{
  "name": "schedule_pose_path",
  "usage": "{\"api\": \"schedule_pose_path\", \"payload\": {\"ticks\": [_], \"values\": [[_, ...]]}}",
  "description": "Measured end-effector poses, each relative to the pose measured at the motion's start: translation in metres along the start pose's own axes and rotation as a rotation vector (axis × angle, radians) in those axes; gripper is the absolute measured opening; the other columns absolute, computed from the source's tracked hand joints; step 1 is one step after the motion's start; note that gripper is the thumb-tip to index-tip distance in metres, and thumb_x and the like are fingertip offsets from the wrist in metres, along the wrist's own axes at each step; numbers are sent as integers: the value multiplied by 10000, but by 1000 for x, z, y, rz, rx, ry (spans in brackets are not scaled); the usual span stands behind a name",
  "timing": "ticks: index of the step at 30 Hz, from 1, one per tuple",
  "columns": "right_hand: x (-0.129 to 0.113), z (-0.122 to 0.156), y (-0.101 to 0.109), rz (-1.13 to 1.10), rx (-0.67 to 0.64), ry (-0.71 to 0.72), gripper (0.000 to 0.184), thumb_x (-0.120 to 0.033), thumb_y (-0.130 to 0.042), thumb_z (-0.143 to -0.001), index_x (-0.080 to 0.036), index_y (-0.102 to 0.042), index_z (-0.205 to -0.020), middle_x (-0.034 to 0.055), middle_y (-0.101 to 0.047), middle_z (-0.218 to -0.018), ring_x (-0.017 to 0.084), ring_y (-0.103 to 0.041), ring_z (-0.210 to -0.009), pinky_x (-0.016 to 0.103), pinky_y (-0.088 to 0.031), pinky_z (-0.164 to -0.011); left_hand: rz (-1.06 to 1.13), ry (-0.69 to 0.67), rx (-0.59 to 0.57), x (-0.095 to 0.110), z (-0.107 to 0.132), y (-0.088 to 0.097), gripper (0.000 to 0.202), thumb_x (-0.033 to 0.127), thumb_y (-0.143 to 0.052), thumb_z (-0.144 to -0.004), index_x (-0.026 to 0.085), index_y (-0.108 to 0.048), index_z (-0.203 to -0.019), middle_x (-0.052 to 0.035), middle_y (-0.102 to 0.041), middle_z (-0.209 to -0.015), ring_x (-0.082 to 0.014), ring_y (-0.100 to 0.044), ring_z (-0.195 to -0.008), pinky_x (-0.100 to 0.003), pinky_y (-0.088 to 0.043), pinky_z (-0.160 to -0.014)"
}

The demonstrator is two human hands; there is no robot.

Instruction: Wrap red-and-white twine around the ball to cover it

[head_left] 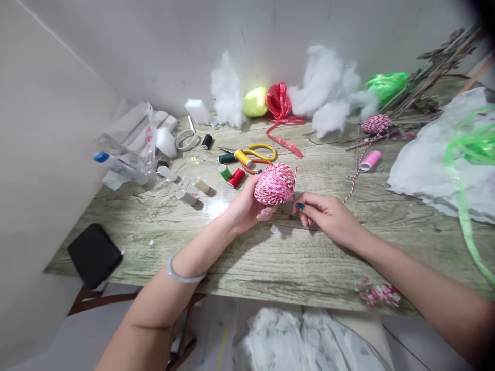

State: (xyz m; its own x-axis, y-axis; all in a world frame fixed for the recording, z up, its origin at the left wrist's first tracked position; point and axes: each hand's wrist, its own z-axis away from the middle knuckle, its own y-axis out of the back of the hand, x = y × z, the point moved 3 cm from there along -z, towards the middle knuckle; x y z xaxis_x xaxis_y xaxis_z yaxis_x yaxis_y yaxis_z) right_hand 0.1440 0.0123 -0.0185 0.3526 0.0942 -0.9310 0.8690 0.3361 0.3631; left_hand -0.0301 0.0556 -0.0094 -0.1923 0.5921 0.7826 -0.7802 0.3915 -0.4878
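A ball of red-and-white twine point(274, 184) rests in my left hand point(247, 208), whose fingers curl around its underside above the table. One short end of the twine sticks up on the ball's right side. Just right of the ball, my right hand point(325, 214) has its thumb and fingers pinched together. Whatever lies between those fingertips, if anything, is too small to make out. Behind the ball are scissors with yellow and orange handles point(266, 149), a yellow thread spool point(243, 157), a red spool point(236, 178) and a green spool point(224, 173).
Along the wall lie white stuffing point(320, 82), red ribbon point(279, 102) and a yellow bundle point(255, 102). A smaller twine ball point(376, 123), pink spool point(370, 161) and dry twigs point(421, 82) are right. Left are a bottle point(121, 167) and black case point(95, 255).
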Motion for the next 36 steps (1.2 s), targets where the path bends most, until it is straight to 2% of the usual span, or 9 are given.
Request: {"api": "schedule_pose_path", "payload": {"ticks": [5,9,12,16,21,26,30,33,36], "values": [[3,-2,2,6,-5,6,231,-289,-470,-919,-192,-610,-763,-26,-586,-574,130,-510,-558,257,-379,-581,-285,26,-58,0,9,2,510,621,-416,-855,168,-590,-1012,38,-473,-504,-67,-343,-359,-185,-246,-328],[0,-2,6,58,-7,-10,195,-271,-477,-902,-197,-632,-810,-30,-593,-632,129,-505,-576,250,-355,-573,-782,-193,-163,5,22,-6,551,398,-722,-731,207,-500,-1197,-45,-646,-979,-154,-618,-786,-274,-517,-674],[-5,-2,11,129,35,4,193,-264,-473,-913,-197,-613,-798,-43,-560,-611,121,-492,-573,249,-340,-580,-999,-239,-146,3,25,-10,640,403,-776,-682,199,-468,-1205,-108,-596,-1194,-250,-606,-1057,-400,-506,-897],[-12,1,16,160,125,41,224,-287,-459,-951,-202,-567,-774,-51,-516,-584,117,-484,-560,254,-340,-589,-1151,-300,-160,2,23,-16,689,443,-792,-689,232,-487,-1270,-100,-569,-1245,-277,-572,-1140,-447,-446,-1009],[-20,7,20,197,249,137,178,-257,-469,-960,-207,-570,-822,-44,-534,-630,117,-505,-587,251,-366,-615,-1269,-430,-66,5,20,-16,711,531,-801,-669,265,-555,-1280,-61,-539,-1066,-258,-573,-1005,-428,-469,-947],[-27,12,16,301,299,294,144,-205,-475,-961,-212,-592,-877,-33,-579,-660,119,-539,-597,246,-386,-613,-1221,-481,7,0,13,-7,869,629,-813,-552,210,-561,-1270,-81,-537,-1093,-272,-554,-1030,-422,-470,-943],[-29,14,11,376,278,421,140,-156,-477,-951,-218,-591,-897,-19,-644,-727,122,-576,-621,247,-400,-610,-1109,-460,90,-1,8,-1,789,551,-848,-574,196,-583,-1227,-99,-582,-1160,-293,-552,-1104,-445,-446,-999],[-29,15,8,401,263,490,154,-140,-462,-954,-214,-594,-926,-4,-667,-759,133,-603,-662,254,-419,-637,-922,-334,162,-2,6,3,671,458,-816,-662,196,-568,-1228,-86,-620,-1136,-228,-613,-918,-358,-547,-784],[-27,15,5,413,240,529,158,-133,-464,-951,-203,-605,-954,5,-677,-765,145,-623,-711,261,-437,-686,-725,-240,183,-5,5,6,650,496,-739,-731,191,-537,-1269,-67,-632,-1020,-115,-546,-631,-219,-480,-473]]}}
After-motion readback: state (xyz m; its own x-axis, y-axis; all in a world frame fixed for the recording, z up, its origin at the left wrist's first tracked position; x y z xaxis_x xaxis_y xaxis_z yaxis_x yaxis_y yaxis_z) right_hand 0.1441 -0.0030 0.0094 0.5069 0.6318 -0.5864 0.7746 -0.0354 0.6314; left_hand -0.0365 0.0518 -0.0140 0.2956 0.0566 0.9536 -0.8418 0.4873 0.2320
